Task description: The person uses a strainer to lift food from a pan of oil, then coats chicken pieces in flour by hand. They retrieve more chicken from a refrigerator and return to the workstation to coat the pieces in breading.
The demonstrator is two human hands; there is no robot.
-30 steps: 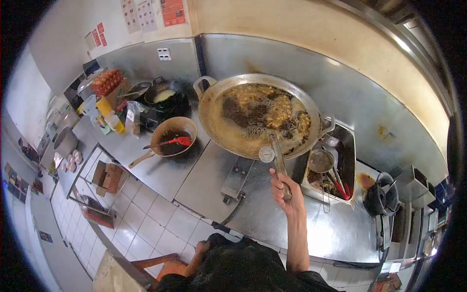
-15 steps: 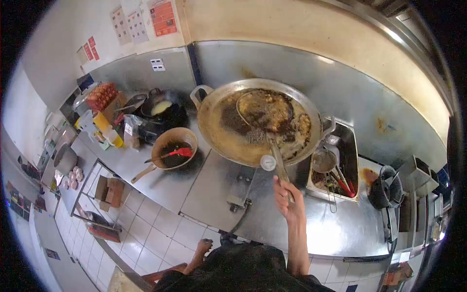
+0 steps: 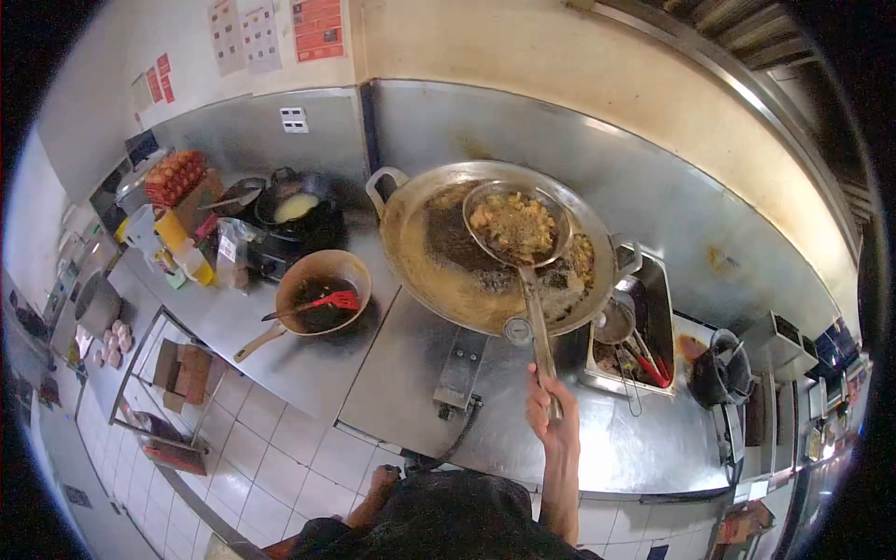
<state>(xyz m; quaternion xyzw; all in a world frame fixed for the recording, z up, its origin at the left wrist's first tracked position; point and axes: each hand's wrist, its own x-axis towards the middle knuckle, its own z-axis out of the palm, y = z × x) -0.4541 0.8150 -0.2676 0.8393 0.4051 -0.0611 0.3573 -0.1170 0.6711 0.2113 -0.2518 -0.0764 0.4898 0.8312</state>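
Observation:
My right hand (image 3: 551,401) is closed around the long handle of a skimmer (image 3: 535,322). The round basket of the skimmer holds a heap of golden-brown fried pieces (image 3: 513,224) above dark bubbling oil. Under it is a large, wide metal wok (image 3: 411,299) with foam on the oil and more fried bits at the right side. A small round dial (image 3: 516,329), like a thermometer, sits at the wok's front rim beside the handle. Low by my body, my left hand (image 3: 384,480) is curled closed; what is in it, if anything, is hidden.
Left of the wok stands a tan pan (image 3: 280,322) with a red spatula (image 3: 336,301). Behind it a black pan (image 3: 317,207) holds something pale. Bottles (image 3: 173,233) and egg trays (image 3: 175,177) crowd the far left. At right, a steel tray (image 3: 665,289) holds strainers and red-handled tongs (image 3: 653,369).
The skimmer has come up out of the oil, its basket now showing with fried pieces in it. My right hand has moved slightly lower. The view has shifted a little.

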